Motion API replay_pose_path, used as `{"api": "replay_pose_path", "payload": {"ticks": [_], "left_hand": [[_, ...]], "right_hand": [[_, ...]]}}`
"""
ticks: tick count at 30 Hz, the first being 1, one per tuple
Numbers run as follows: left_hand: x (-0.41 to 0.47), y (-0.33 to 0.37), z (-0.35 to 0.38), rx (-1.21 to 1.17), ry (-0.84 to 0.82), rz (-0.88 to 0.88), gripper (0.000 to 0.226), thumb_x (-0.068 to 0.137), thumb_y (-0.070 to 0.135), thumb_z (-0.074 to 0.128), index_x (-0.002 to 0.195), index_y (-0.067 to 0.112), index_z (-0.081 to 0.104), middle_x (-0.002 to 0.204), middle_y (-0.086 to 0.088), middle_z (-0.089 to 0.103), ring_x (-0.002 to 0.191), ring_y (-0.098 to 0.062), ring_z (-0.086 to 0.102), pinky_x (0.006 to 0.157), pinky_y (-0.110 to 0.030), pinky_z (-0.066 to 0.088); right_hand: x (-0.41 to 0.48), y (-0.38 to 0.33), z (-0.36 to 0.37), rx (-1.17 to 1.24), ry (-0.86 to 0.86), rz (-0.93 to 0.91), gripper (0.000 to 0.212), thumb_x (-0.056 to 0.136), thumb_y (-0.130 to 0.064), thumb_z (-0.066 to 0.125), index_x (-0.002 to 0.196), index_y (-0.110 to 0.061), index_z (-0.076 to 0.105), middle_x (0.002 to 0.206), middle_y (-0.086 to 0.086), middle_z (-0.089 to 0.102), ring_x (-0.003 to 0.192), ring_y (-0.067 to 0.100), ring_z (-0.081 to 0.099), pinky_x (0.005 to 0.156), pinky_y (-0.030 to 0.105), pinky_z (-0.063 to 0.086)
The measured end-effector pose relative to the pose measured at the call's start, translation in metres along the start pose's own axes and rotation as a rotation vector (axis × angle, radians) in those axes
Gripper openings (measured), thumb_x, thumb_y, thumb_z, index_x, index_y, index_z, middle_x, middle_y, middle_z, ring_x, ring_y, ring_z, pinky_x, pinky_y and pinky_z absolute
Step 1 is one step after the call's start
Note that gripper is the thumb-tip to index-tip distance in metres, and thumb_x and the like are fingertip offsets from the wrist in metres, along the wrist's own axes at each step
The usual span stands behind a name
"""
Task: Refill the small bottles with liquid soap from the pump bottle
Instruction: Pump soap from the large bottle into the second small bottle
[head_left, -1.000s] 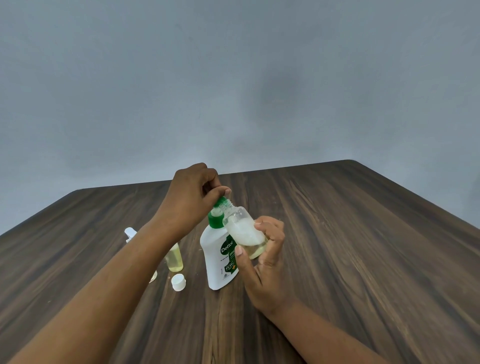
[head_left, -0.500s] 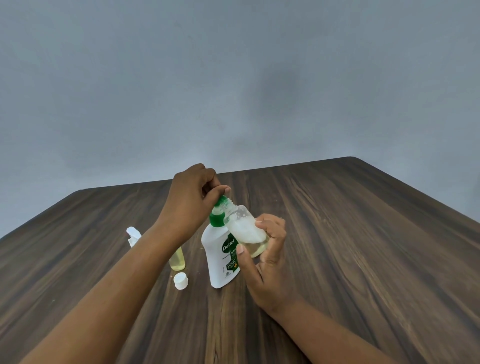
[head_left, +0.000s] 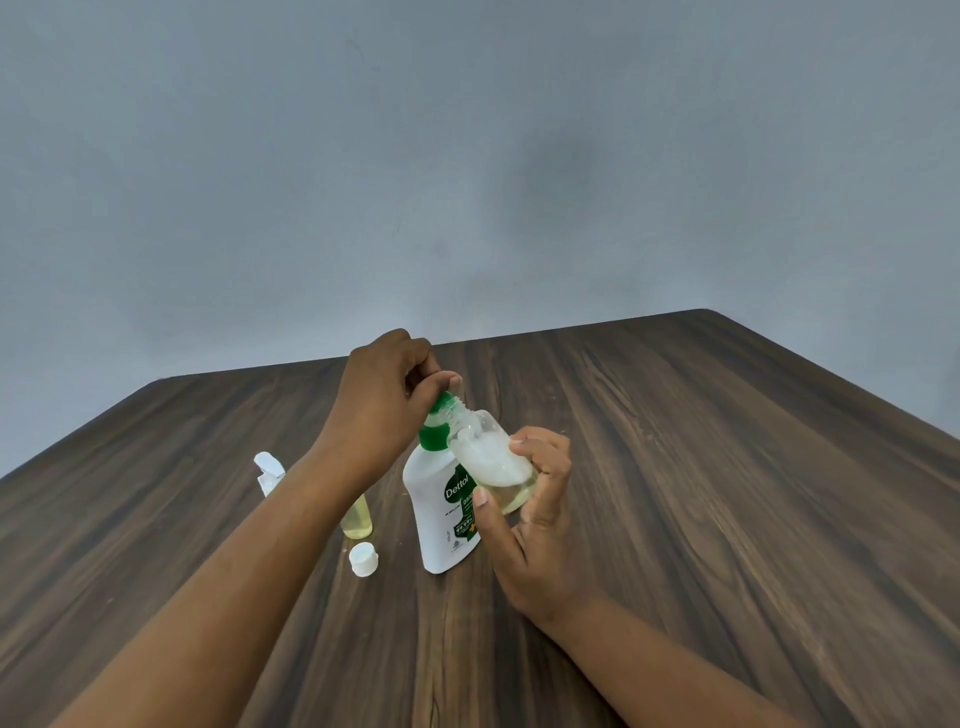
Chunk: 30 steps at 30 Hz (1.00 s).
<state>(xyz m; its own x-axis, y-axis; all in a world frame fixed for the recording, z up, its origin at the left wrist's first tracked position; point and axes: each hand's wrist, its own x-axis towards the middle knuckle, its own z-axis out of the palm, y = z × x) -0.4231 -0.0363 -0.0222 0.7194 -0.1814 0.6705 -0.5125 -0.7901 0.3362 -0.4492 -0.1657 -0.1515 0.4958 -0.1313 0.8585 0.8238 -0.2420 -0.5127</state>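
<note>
A white pump bottle (head_left: 439, 512) with a green pump head stands on the wooden table (head_left: 727, 493). My left hand (head_left: 382, 402) is curled over the green pump head, thumb on top. My right hand (head_left: 530, 514) grips a small clear bottle (head_left: 491, 460), tilted with its open neck against the pump spout; it holds white foam and some yellowish liquid. A second small bottle (head_left: 357, 519) of yellow liquid stands behind my left forearm, partly hidden. A white cap (head_left: 362, 558) lies on the table beside it.
A white spray or pump top (head_left: 269, 473) lies at the left, partly hidden by my left forearm. A plain grey wall rises behind the table's far edge.
Both hands and the bottles keep nearly the same pose. The small clear bottle stays at the spout; the view has shifted slightly.
</note>
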Motion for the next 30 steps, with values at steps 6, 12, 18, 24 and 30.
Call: {"api": "replay_pose_path", "payload": {"ticks": [6,12,18,24,30], "left_hand": [[0.002,0.001,-0.003,0.0,-0.023,0.01,0.028,0.081,0.023,0.069,0.059,0.017,0.053,0.066,0.002,0.052,0.062,-0.009,0.049,0.057,-0.016,0.034],[0.006,0.001,-0.005,0.012,-0.059,0.016,0.027,0.08,0.023,0.07,0.059,0.017,0.054,0.067,0.0,0.054,0.063,-0.011,0.05,0.057,-0.017,0.035],[-0.002,-0.001,0.0,-0.019,0.012,0.002,0.034,0.081,0.021,0.069,0.056,0.025,0.047,0.064,0.005,0.049,0.06,-0.007,0.047,0.055,-0.009,0.034],[0.004,0.001,-0.005,0.01,-0.026,0.038,0.027,0.081,0.023,0.069,0.06,0.016,0.054,0.067,0.0,0.054,0.063,-0.011,0.05,0.058,-0.02,0.037],[-0.005,-0.004,0.003,-0.037,0.032,-0.018,0.026,0.082,0.019,0.069,0.06,0.014,0.055,0.062,0.005,0.048,0.06,-0.008,0.046,0.055,-0.01,0.033]], "right_hand": [[0.0,0.0,0.001,0.007,0.002,-0.011,0.038,0.085,-0.021,0.053,0.117,-0.023,0.032,0.115,-0.009,0.033,0.103,0.007,0.044,0.079,0.014,0.042],[0.0,0.0,0.001,0.019,0.005,-0.015,0.039,0.085,-0.02,0.052,0.118,-0.022,0.031,0.115,-0.009,0.034,0.103,0.007,0.044,0.078,0.016,0.043],[-0.001,0.001,0.001,0.02,-0.001,-0.006,0.038,0.085,-0.021,0.052,0.117,-0.023,0.033,0.115,-0.008,0.033,0.102,0.008,0.045,0.078,0.016,0.044],[0.0,0.0,0.002,0.009,0.005,-0.005,0.037,0.086,-0.022,0.052,0.117,-0.024,0.033,0.116,-0.01,0.033,0.105,0.004,0.044,0.081,0.012,0.042],[0.0,0.0,0.002,0.013,-0.005,0.003,0.037,0.085,-0.022,0.052,0.117,-0.024,0.033,0.115,-0.007,0.034,0.102,0.008,0.045,0.08,0.012,0.042]]}}
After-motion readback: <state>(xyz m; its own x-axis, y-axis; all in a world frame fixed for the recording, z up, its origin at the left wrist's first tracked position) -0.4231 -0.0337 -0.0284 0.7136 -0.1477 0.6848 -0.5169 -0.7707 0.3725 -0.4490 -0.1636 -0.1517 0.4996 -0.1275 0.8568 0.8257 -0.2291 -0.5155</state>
